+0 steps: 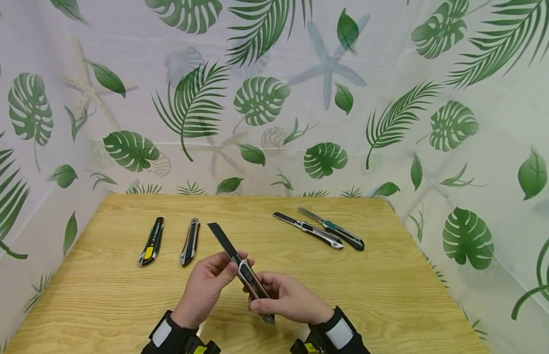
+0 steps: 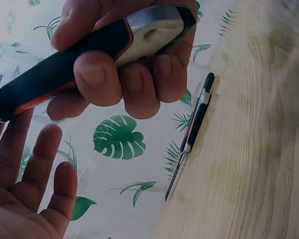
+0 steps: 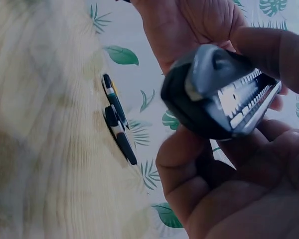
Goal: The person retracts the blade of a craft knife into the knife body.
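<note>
my left hand (image 1: 199, 285) pinches the knife (image 1: 253, 280) beside its extended blade (image 1: 223, 240), my right hand (image 1: 294, 297) clamps its near end; a careless push could slip and cut me.

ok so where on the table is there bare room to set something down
The table is bare right of the right hand, in front of the two blade-out knives, and left of the yellow-marked knife. Front centre is crowded by the left hand, right hand and held knife.
</note>
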The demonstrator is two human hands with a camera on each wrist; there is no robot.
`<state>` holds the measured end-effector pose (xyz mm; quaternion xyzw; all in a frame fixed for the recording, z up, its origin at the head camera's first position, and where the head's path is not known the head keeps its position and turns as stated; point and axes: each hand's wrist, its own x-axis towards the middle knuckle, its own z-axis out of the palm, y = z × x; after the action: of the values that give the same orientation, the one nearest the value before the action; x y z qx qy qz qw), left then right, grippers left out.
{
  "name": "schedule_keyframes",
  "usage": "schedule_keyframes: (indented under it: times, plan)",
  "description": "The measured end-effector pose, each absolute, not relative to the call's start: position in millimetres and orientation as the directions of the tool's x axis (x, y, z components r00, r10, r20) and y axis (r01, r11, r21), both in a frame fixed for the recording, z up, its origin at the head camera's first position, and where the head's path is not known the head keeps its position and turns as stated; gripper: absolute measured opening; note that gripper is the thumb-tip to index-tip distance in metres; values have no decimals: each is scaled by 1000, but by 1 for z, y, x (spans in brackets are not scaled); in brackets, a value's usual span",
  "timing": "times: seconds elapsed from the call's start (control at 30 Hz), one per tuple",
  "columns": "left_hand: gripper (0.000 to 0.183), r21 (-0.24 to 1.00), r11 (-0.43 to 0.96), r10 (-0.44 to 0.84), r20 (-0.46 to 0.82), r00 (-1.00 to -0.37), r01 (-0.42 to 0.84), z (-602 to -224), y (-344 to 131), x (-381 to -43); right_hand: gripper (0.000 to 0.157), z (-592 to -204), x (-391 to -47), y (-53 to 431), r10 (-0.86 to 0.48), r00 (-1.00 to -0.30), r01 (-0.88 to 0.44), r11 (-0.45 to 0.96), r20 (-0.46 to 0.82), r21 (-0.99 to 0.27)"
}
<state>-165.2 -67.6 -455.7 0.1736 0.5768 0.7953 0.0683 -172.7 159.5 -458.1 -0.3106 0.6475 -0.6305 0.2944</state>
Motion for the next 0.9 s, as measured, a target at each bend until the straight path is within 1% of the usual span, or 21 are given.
schedule_keyframes:
  times: [0.13,0.23,0.3,0.37,0.5,0.6,0.67,0.8,0.9]
  plan:
    - [33,933,-345,331,220,-918,99,-455,-67,-165,25,-461,-171,157,-808,-588,42,-87,46,-995]
    - [30,927,-361,340,236,-910,106,-455,-67,-164,23,-463,-169,155,-835,-546,126,-169,73,-978]
    - [29,924,-368,340,243,-909,109,-454,-67,-164,25,-464,-169,155,-841,-535,160,-193,80,-968]
    - [29,922,-369,339,249,-907,115,-454,-66,-164,28,-464,-169,155,-839,-539,181,-205,78,-962]
    - [33,920,-372,346,262,-901,125,-454,-65,-163,36,-466,-170,155,-820,-568,192,-217,72,-957]
    - [32,923,-362,357,270,-894,134,-456,-63,-162,52,-466,-169,154,-801,-597,185,-204,55,-961]
    - [29,922,-358,358,283,-890,149,-457,-61,-161,60,-466,-168,153,-779,-626,167,-169,28,-971]
    - [26,920,-347,346,305,-887,181,-460,-56,-161,60,-466,-166,150,-722,-691,153,-108,-29,-982]
    - [27,924,-322,336,313,-889,204,-461,-52,-160,59,-467,-165,148,-692,-720,154,-87,-52,-984]
